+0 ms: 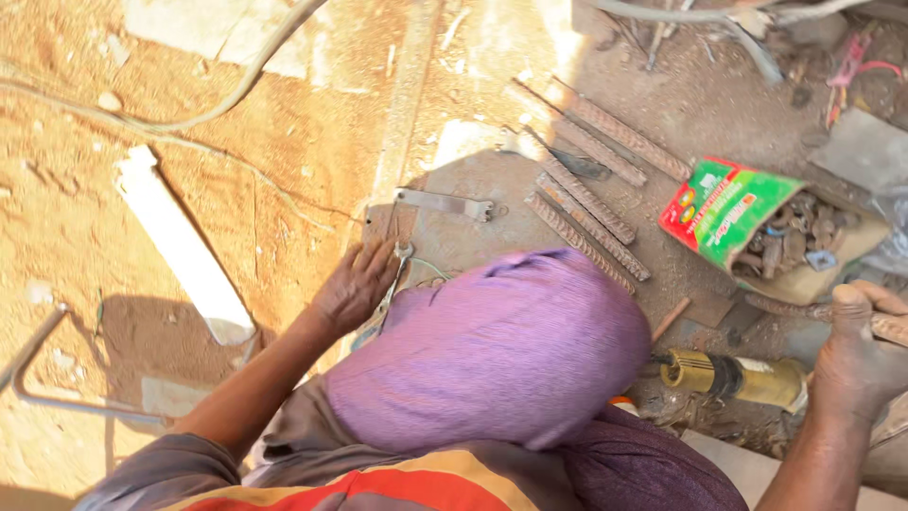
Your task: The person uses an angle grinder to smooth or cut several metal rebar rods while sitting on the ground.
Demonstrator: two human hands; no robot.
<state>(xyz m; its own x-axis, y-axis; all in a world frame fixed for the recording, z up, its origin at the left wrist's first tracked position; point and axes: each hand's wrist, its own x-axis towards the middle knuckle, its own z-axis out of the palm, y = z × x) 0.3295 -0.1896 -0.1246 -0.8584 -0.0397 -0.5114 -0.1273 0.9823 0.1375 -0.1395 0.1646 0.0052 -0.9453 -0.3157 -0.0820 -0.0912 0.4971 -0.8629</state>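
A person's covered head (501,345) fills the middle of the view. The left hand (355,284) rests on the ground just left of it, touching a spanner (395,274); a flat metal bracket (445,202) lies beyond. A pale bar (180,246) lies well to the left. Ribbed rods (591,203) lie side by side behind the head, an open box (733,213) of bolts (799,232) to their right. The right hand (861,355) grips a rod (884,326) at far right, a power tool (733,377) beside it.
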